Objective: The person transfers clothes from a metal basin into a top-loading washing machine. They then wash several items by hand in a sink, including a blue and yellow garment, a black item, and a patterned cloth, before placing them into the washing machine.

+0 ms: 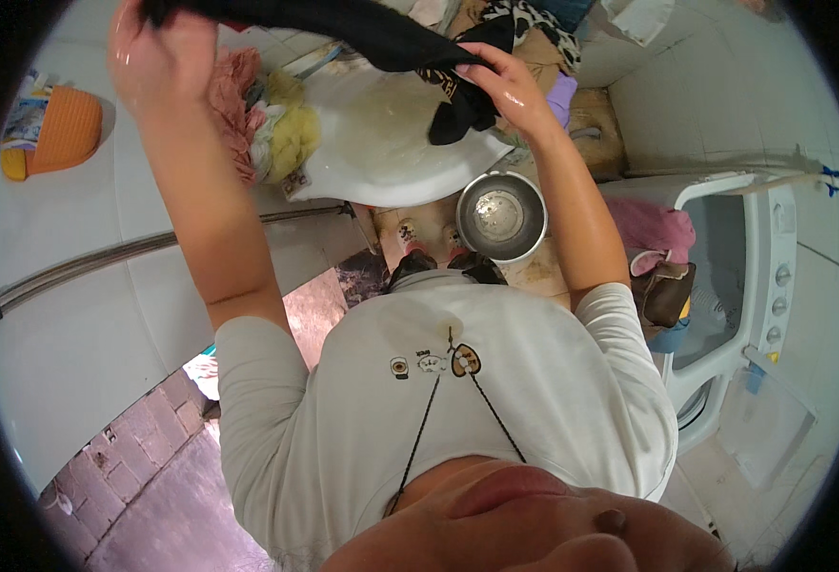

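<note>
A black garment (333, 25) hangs stretched between my two hands above the white basin (383, 179). At the upper left, my left hand (165, 68) grips one end of it; the fingertips are partly cut off by the picture's top edge. My right hand (508, 86) pinches the other end between thumb and fingers. Below that hand dangles a black loose part (458, 118), with a band of gold-coloured lettering. Both hands look wet. Shallow cloudy water shows in the basin.
Piled pink cloth (233, 121) and yellow cloth (294, 136) lie at the basin's left. More clothes (533, 43) are heaped behind it. A metal pot (501, 250) stands on the floor. An open twin-tub washing machine (769, 222) is at right, an orange wall holder (73, 129) at left.
</note>
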The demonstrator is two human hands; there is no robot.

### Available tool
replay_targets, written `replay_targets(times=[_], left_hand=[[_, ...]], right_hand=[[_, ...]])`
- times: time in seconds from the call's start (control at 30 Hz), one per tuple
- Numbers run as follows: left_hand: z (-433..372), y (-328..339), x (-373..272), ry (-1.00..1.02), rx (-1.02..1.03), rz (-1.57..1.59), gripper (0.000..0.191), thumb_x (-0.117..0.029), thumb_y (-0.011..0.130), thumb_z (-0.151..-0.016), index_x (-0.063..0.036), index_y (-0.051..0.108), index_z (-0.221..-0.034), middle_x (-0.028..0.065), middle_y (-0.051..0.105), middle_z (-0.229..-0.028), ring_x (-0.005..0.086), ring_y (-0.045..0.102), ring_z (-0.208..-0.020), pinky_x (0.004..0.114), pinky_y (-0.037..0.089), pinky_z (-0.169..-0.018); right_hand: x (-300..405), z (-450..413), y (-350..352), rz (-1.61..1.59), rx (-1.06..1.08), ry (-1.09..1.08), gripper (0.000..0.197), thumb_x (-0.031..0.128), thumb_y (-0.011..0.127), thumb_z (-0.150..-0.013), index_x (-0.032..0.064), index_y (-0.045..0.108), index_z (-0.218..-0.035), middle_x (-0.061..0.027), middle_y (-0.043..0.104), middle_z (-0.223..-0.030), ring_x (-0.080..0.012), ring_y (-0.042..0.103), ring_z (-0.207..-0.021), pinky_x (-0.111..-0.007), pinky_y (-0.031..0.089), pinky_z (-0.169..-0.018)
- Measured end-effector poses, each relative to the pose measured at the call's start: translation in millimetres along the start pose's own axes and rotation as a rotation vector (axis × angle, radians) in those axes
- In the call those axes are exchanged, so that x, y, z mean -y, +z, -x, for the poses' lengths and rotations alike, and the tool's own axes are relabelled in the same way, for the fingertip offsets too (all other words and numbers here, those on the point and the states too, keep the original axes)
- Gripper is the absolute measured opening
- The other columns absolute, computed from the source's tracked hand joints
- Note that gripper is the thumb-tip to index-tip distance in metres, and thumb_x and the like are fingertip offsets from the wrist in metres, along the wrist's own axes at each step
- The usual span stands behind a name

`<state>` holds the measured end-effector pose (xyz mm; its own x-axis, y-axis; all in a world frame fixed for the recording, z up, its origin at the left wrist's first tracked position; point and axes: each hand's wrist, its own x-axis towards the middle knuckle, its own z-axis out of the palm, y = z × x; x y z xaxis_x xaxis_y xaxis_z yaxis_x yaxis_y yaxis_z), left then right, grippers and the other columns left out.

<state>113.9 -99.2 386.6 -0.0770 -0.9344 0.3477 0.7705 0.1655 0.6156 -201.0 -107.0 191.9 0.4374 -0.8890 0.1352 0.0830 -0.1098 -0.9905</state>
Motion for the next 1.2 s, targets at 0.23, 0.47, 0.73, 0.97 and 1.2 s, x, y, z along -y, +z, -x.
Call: replay_targets(times=[0.23, 0.47, 0.73, 0.97, 1.2], left_hand=[[104, -80, 49, 0.107, -0.819, -0.634, 0.024, -0.018, 0.046, -0.085, -0.0006, 0.053, -0.098, 0.0135, 0.058, -0.094, 0.0236, 0.054, -0.087, 0.033, 0.047, -0.069], [186, -261, 207, -0.428, -0.497, -1.535, 0.033, -0.02, 0.047, -0.084, 0.0022, 0.048, -0.108, 0.0215, 0.051, -0.105, 0.0337, 0.05, -0.097, 0.039, 0.038, -0.084], [205, -310, 286, -0.942, 0.072, -2.089, 0.054, -0.046, 0.048, -0.08, -0.0324, 0.034, -0.131, 0.0137, 0.028, -0.137, 0.0383, 0.034, -0.118, 0.049, 0.027, -0.098], [137, -272, 292, -1.137, -0.77, -0.32, 0.057, -0.057, 0.036, -0.083, -0.0176, 0.046, -0.123, 0.0117, 0.048, -0.121, 0.032, 0.043, -0.113, 0.047, 0.035, -0.092], [144, -262, 311, -0.265, -0.671, 0.669, 0.036, -0.036, 0.042, -0.087, -0.0091, 0.053, -0.108, 0.0098, 0.058, -0.101, 0.0265, 0.056, -0.09, 0.041, 0.045, -0.08]], right_hand=[[-74, -33, 34, 0.21, 0.146, 0.151, 0.035, 0.008, 0.054, -0.075, 0.0027, 0.052, -0.11, -0.0033, 0.057, -0.086, -0.0091, 0.053, -0.078, -0.022, 0.043, -0.071], [-183, -7, 89, 1.004, 0.201, 0.464, 0.063, 0.033, 0.063, -0.071, 0.0211, 0.039, -0.128, -0.0163, 0.025, -0.136, -0.0357, 0.025, -0.124, -0.051, 0.031, -0.093], [-251, -24, 94, 1.423, 0.511, 0.452, 0.055, 0.015, 0.05, -0.08, 0.035, 0.034, -0.129, -0.0089, 0.022, -0.139, -0.0343, 0.029, -0.122, -0.051, 0.037, -0.089], [-259, -56, 95, 0.617, -0.237, 0.595, 0.036, 0.014, 0.054, -0.068, 0.0053, 0.057, -0.102, -0.0208, 0.054, -0.1, -0.0345, 0.051, -0.098, -0.04, 0.045, -0.079], [-140, -34, 157, 0.555, -0.01, 0.126, 0.042, 0.021, 0.065, -0.056, 0.004, 0.059, -0.094, -0.0139, 0.054, -0.104, -0.0327, 0.054, -0.092, -0.038, 0.046, -0.076]])
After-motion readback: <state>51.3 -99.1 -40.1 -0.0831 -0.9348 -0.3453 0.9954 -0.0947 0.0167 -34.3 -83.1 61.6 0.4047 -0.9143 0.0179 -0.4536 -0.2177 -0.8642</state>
